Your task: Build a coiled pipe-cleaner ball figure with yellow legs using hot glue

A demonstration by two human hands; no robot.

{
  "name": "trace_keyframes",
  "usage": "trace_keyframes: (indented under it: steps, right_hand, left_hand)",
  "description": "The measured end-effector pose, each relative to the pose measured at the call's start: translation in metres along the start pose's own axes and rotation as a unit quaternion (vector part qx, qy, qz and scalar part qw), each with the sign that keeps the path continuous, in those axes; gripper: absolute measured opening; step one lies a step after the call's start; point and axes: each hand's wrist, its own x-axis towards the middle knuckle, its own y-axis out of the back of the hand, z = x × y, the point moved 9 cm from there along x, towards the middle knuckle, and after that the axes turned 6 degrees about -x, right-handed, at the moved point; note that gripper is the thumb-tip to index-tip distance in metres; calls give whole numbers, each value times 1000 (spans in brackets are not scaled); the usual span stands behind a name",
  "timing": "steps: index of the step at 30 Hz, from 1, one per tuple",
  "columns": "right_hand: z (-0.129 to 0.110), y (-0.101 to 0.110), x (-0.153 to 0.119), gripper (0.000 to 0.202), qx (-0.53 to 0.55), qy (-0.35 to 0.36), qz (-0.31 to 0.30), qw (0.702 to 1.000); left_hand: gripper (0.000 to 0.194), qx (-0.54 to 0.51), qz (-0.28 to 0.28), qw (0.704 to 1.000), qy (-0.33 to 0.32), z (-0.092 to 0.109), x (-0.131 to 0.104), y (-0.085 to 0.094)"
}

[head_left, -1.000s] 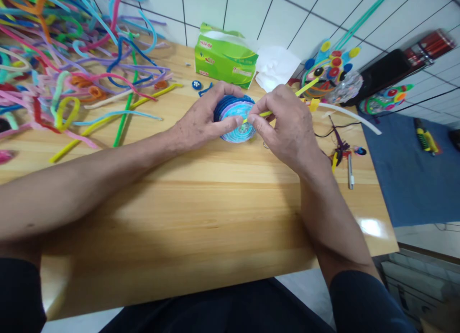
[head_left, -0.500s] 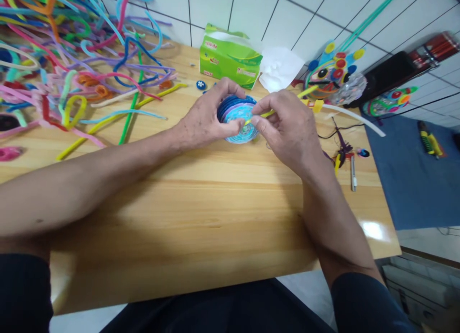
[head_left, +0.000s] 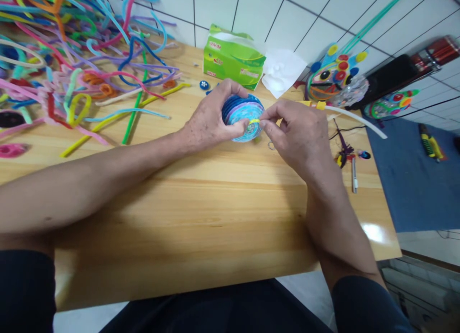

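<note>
My left hand (head_left: 213, 115) is wrapped around a round blue and purple coiled piece (head_left: 242, 112) that looks wound from pipe cleaners, with its thumb on the light-blue front. Near that thumb a short stretch of yellow pipe cleaner (head_left: 254, 121) lies across the front. My right hand (head_left: 296, 132) pinches this yellow strand between thumb and forefinger, at the right side of the coiled piece. The back of the piece is hidden by my left fingers.
A large heap of coloured pipe cleaners (head_left: 82, 69) covers the left. Behind my hands stand a green tissue pack (head_left: 233, 60) and white tissue (head_left: 283, 72). Decorated crafts (head_left: 334, 74), a glue stick (head_left: 359, 117), a dark red flask (head_left: 436, 52) and a knife (head_left: 354, 175) are at right.
My right hand has turned and shifted slightly right and down. Less of the yellow strand shows beyond it; a short piece now lies flatter across the coil. My left hand keeps its hold.
</note>
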Motion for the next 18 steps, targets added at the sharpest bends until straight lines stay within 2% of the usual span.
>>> trace_keyframes:
  steps: [8,15,18]
  right_hand:
    - [1,-5,-1,13,-19,-5,2,1000]
    - [2,-10,-1,12,-5,-16,10,1000]
    - [4,-13,-1,9,0,-16,12,1000]
  left_hand:
    - [73,2,3,1000,17,-2,-3,1]
    - [78,57,-71,995,29,-13,-6,-10]
    - [75,85,-75,993,36,-13,-6,-12]
